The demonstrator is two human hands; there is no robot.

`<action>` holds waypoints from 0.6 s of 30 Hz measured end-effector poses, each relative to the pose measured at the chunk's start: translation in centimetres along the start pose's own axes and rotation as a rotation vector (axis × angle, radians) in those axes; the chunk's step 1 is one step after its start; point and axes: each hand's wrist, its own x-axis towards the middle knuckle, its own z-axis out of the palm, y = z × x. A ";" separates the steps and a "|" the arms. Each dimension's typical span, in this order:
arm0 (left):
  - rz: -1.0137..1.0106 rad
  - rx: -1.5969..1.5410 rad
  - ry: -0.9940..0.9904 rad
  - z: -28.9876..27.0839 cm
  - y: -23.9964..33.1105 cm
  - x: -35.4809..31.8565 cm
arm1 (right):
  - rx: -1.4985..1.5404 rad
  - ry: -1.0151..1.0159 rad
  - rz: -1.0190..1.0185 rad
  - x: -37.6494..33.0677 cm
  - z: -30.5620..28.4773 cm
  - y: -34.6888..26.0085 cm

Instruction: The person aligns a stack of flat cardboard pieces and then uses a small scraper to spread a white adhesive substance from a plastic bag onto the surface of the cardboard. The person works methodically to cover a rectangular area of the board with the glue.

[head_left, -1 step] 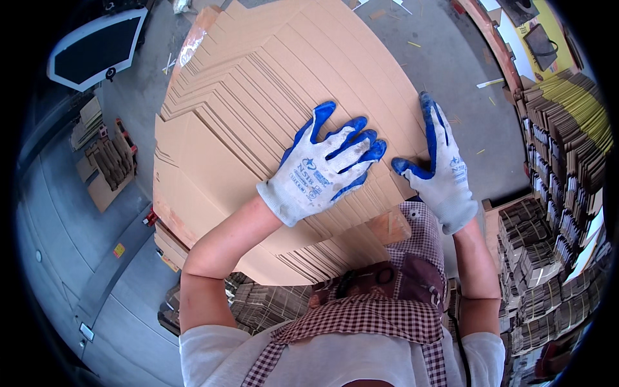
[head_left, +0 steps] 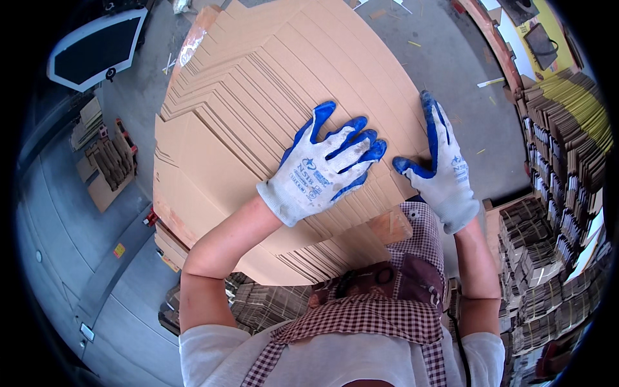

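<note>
Nothing has moved: left hand (head_left: 319, 171) flat, fingers spread, on fanned cardboard sheets (head_left: 258, 109); right hand (head_left: 442, 174) open against stack's right edge, gripping nothing. Squaring looks unfinished; sheets remain staggered.

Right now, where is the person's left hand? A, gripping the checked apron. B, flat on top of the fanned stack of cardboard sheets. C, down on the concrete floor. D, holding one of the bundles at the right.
B: the gloved left hand lies palm down, fingers spread, on the cardboard stack; the right hand rests at its right edge.
</note>
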 end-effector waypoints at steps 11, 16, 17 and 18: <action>0.014 -0.057 0.087 -1.2 -0.7 -2.7 | -0.336 0.195 -0.108 -2.4 1.2 -3.2; 0.049 -0.074 0.051 -1.7 -1.3 -3.3 | -0.405 0.210 -0.085 -3.0 3.6 -2.8; 0.057 -0.075 0.035 -1.7 -1.4 -3.3 | -0.397 0.210 -0.082 -3.0 3.8 -2.9; 0.063 -0.075 0.020 -1.7 -1.5 -3.3 | -0.412 0.200 -0.069 -2.9 3.6 -3.2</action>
